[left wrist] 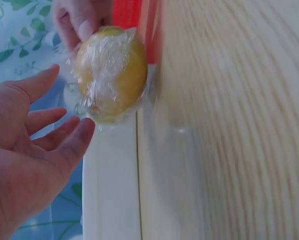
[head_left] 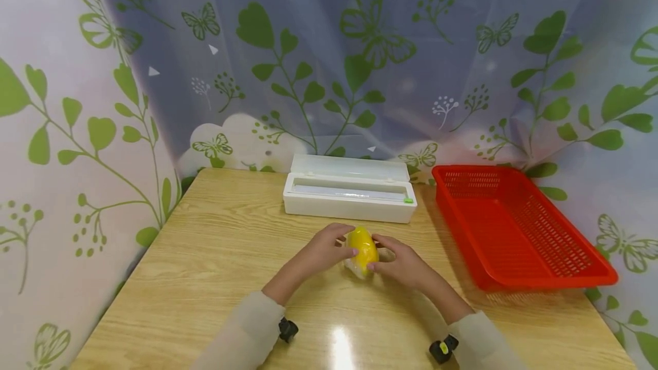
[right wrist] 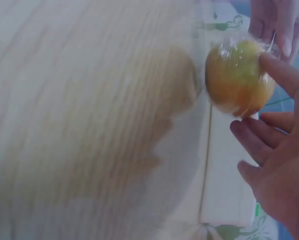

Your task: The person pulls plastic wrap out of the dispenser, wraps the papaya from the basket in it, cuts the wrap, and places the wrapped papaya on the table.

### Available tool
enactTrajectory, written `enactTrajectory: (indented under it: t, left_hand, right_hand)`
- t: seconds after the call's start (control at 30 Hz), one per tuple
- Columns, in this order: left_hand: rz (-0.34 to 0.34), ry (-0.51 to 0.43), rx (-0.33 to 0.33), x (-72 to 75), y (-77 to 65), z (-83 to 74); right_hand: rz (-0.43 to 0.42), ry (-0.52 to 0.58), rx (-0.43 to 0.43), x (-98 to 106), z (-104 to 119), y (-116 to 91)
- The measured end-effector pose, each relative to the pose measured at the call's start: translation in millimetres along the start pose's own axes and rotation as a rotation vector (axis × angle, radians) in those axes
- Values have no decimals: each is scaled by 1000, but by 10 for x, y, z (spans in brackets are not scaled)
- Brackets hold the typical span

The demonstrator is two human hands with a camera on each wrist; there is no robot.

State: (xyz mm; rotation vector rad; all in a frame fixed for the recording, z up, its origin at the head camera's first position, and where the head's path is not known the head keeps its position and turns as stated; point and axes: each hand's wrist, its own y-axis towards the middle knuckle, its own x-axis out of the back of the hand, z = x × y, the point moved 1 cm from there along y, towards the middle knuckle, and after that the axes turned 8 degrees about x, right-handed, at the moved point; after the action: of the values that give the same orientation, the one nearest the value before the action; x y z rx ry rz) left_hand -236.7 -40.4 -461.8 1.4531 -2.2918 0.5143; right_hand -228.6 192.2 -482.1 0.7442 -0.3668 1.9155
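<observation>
A yellow fruit, possibly a mango, is wrapped in crinkled clear cling film and sits between my two hands over the table. My left hand is beside it, fingers loosely spread, with a small gap between thumb and fruit in the left wrist view. Around the other side is my right hand. In the right wrist view its thumb lies against the wrapped fruit, and a fingertip meets the lower edge. Whether the left fingertips touch the film, I cannot tell.
Behind the hands stands a white cling film box, its lid raised, with a green slider at the right. A red plastic basket is on the right. The wooden table meets a patterned curtain at the back.
</observation>
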Motion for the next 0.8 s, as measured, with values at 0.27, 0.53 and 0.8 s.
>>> enactTrajectory:
  t: [0.27,0.53,0.8]
  left_hand:
    - [15,-13,-5,-115,82,25]
    - [49,-8,0,-131,121,127]
    - [65,-22,3,-72,104,217]
  right_hand:
    - [-50,-240,104,5,168,-41]
    - [-72,-245,111,-62,213,-54]
    - [-31,11,73,-9,122,-40]
